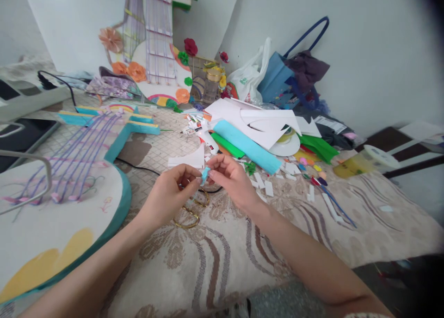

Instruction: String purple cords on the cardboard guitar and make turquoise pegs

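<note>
A small light-blue paper piece point(205, 174) is pinched between the fingertips of both hands, above the patterned tablecloth. My left hand point(175, 188) grips it from the left, thumb against forefinger. From the right, my right hand point(231, 179) holds its other side with curled fingers. Just under the hands lie gold-handled scissors point(187, 218), their blades hidden from sight. To the left rests a large white guitar-shaped craft point(69, 216) with blue edging and purple strings. A white glue gun point(207, 137) lies beyond my fingers, beside a rolled light-blue paper point(248, 144).
A second guitar craft point(161, 54) with paper flowers stands at the back. White sheets point(263, 119), paper scraps point(268, 187) and green paper point(319, 146) spread to the right. A clear plastic cup point(364, 162) lies tipped near the right edge; a blue bag point(277, 80) stands behind.
</note>
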Demonstrator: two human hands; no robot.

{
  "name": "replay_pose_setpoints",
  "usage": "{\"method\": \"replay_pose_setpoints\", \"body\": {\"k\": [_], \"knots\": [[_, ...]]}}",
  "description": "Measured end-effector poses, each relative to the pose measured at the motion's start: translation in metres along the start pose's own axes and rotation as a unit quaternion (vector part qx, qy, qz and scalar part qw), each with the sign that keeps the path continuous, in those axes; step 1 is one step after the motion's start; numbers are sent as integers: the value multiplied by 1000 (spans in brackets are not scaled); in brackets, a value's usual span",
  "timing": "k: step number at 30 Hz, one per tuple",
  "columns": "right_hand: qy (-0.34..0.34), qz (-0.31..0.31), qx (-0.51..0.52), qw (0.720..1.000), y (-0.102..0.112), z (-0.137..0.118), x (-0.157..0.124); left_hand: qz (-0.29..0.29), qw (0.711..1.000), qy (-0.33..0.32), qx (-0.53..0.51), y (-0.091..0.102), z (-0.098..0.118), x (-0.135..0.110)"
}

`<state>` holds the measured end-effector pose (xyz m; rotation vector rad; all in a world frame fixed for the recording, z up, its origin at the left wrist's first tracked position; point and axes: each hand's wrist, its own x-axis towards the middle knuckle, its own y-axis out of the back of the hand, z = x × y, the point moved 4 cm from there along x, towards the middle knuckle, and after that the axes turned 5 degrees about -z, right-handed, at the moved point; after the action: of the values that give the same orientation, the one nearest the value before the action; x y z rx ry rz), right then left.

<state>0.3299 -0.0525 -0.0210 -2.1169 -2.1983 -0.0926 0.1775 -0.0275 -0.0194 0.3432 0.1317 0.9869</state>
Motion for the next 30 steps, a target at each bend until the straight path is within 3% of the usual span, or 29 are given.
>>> {"method": "replay_pose_setpoints", "body": {"k": [6, 10, 19, 30], "knots": [[-10, -1, 3, 1000, -1, -1, -1, -23, 1000, 8, 19, -4, -5, 0], [-7, -5, -8, 1000, -1, 0, -2, -8, 1000, 0, 21, -2, -5, 1], [-19, -10, -19, 1000, -2, 0, -1, 1, 997, 38, -68, 1, 1, 2], [-38, -9, 12, 999, -6, 3, -3, -28, 998, 30, -40, -2, -4, 3]]}}
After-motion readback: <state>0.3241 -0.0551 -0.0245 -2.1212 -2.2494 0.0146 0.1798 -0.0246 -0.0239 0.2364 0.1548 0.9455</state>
